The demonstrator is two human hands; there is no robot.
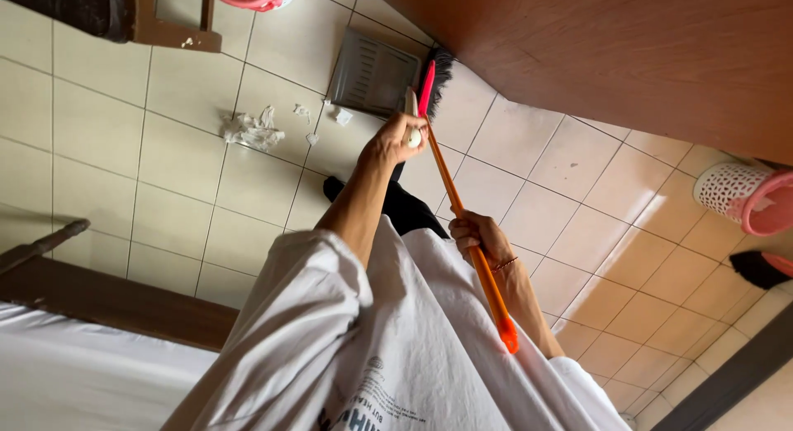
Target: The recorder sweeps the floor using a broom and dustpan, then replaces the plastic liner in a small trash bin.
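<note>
In the head view, the left hand (399,139) reaches forward and down, its fingers closed around a pale handle (411,117) that runs toward the grey metal dustpan (373,72) lying flat on the beige tiled floor (99,133). The right hand (481,238) is wrapped around the middle of the long orange plastic broom handle (472,247), thumb side up, with a thin band at the wrist. The handle slants from an orange tip near the person's white shirt (396,357) up to a pink neck and the dark bristle head of the broom (440,71), which rests on the tiles just beside the dustpan's right edge and close under the brown wooden cabinet front (628,59).

Left of the dustpan, crumpled white paper scraps (252,129) lie scattered on the tiles, the biggest clump well apart from the pan and smaller bits nearer to it. A dark shoe (333,186) shows below the left forearm. At the right edge stands a white perforated basket with a pink rim (739,195). A bed with a white sheet and a brown wooden frame (99,303) fills the lower left corner.
</note>
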